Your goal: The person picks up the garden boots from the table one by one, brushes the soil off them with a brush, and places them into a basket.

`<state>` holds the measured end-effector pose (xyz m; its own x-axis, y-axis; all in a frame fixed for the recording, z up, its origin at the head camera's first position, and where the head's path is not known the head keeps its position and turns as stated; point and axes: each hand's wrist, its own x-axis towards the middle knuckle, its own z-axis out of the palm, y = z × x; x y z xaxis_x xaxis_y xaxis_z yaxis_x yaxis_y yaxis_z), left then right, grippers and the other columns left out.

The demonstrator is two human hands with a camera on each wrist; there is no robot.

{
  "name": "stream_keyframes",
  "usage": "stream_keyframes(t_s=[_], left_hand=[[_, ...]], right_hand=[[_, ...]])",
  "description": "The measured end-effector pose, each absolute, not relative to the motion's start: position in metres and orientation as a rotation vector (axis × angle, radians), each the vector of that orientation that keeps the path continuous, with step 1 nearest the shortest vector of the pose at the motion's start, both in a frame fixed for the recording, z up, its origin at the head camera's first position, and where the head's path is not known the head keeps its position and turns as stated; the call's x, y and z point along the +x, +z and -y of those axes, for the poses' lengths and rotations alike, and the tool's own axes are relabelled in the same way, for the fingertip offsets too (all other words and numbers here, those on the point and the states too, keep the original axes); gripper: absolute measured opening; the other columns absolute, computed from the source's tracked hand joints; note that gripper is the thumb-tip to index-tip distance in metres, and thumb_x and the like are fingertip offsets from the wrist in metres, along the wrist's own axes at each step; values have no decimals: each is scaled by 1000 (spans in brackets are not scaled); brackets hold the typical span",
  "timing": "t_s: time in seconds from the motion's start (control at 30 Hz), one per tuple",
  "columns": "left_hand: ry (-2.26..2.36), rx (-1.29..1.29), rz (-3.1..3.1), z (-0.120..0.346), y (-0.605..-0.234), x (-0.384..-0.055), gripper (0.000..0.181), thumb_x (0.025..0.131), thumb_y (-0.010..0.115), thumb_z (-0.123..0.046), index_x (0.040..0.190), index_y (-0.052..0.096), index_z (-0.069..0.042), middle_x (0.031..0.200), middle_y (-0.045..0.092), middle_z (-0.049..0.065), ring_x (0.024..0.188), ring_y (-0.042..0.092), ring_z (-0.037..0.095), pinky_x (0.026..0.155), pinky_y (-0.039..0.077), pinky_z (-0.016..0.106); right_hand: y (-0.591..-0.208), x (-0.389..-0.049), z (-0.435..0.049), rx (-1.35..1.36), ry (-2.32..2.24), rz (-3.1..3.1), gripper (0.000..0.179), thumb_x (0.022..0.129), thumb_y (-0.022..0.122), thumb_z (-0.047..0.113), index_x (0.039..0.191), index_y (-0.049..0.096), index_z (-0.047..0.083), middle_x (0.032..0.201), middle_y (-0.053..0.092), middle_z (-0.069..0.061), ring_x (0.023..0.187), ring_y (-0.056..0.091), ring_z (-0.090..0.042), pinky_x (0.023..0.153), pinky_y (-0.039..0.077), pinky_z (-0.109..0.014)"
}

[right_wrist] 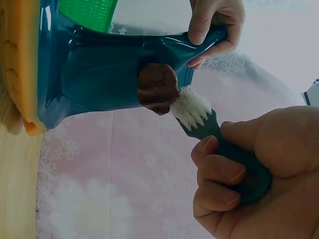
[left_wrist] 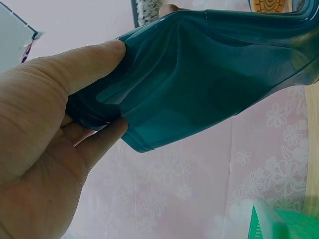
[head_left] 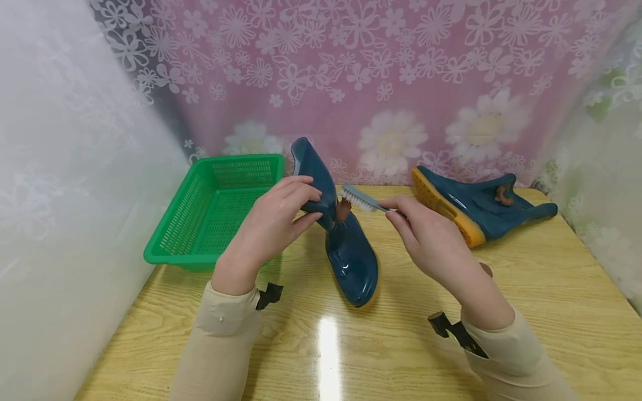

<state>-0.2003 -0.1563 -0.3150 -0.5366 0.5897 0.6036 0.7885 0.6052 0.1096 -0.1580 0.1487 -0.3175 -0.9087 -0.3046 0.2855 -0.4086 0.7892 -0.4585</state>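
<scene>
Head view: boot top [head_left: 317, 170] in left grip [head_left: 271, 220], brush [head_left: 362, 198] in right grip [head_left: 435, 236].

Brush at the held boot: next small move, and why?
Probably sweep the brush across the brown lump: its bristles appear to meet the lump's edge, and the left hand grips the boot near its top, likely steadying it.

Two boots [head_left: 355, 273] [head_left: 481, 203], one brush [head_left: 368, 200]

One left hand [head_left: 273, 216] and one right hand [head_left: 433, 239] make two, with two sleeves [head_left: 213, 345] [head_left: 516, 356] and two black wrist pieces [head_left: 268, 296] [head_left: 468, 337]. Two yellow soles [right_wrist: 20, 64] [head_left: 435, 201] show, one per boot. Brown lumps [head_left: 343, 211] [head_left: 503, 196] number two, one for each boot; a third brown piece [head_left: 486, 269] shows only in part. There is one table [head_left: 381, 356], one green basket [head_left: 185, 260] and one pink curtain [head_left: 311, 67].
</scene>
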Motion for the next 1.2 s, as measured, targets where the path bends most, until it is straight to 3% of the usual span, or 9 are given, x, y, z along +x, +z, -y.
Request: stream_keyframes(t_s=[0.33,0.53,0.77,1.2], left_hand=[[-506,-1097,2308,155,-314,-202,30,98,88,-12,123,74,-3,128,76,13,145,58,30,114,53,43],[-509,-1095,2313,156,-315,-202,30,97,88,-11,123,74,-3,127,76,13,144,58,31,113,53,43],[-520,-1095,2304,156,-315,-202,30,97,88,-10,123,74,-3,128,76,13,144,59,31,113,53,42],[-526,-1094,2310,153,-315,-202,31,96,89,-10,123,74,-3,126,76,13,145,58,31,113,53,42]], right_hand=[[-322,-155,-162,528,839,2819,35,122,46,29,148,64,13,81,50,-4,63,44,-21,62,39,-41],[-326,-153,-173,550,791,2811,35,121,49,28,146,68,13,82,55,-1,64,45,-20,61,37,-40],[-333,-149,-189,534,700,2805,32,119,56,24,145,70,12,105,74,-4,72,55,-19,62,41,-40],[-351,-146,-230,509,455,2816,35,111,70,17,146,68,10,126,76,-17,77,71,-22,57,50,-40]])
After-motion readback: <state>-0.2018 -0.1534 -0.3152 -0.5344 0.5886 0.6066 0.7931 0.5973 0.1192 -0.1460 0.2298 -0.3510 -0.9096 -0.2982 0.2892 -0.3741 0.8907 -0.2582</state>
